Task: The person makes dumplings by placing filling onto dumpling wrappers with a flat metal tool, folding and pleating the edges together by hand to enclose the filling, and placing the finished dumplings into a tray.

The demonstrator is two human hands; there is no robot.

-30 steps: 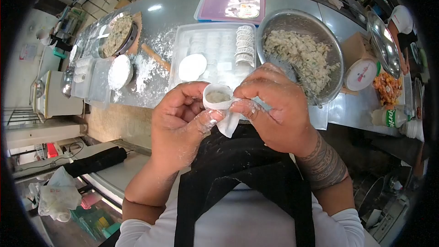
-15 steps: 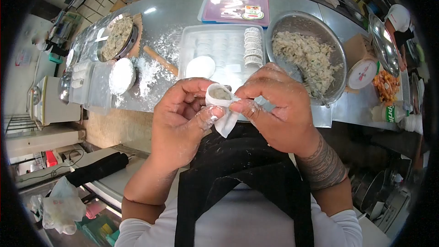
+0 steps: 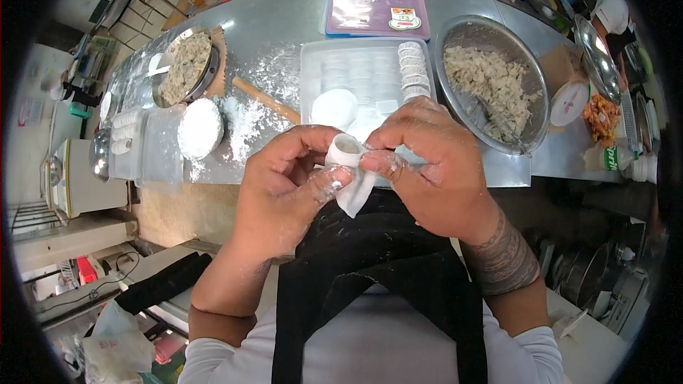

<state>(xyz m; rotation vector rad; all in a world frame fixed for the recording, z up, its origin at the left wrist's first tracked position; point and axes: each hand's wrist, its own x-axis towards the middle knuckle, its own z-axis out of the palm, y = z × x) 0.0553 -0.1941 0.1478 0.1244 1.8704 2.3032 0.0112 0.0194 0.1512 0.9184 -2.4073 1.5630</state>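
A thin white dough wrapper [image 3: 355, 188] with some filling in its open top is held between both hands, its loose end hanging down. Floury fingers and thumb of my left hand [image 3: 288, 185] close around its left side. On the right, my right hand [image 3: 434, 171] pinches the wrapper's edge between thumb and fingers. Just beyond the hands lies a clear plastic tray [image 3: 309, 71], with a row of pleated dumplings [image 3: 413, 71] at its right side and a round white disc [image 3: 334, 109] at its near left.
A steel bowl of filling [image 3: 491, 78] stands right of the tray. To the left are a rolling pin [image 3: 267, 101], scattered flour, a floury round dish [image 3: 200, 129] and a pan of filling [image 3: 186, 67]. A purple-lidded box [image 3: 373, 3] lies behind. Two people stand at the far edges.
The wrapper's opening looks narrower, and less filling shows inside it. Both hands keep their hold. The table and its objects have shifted right in view.
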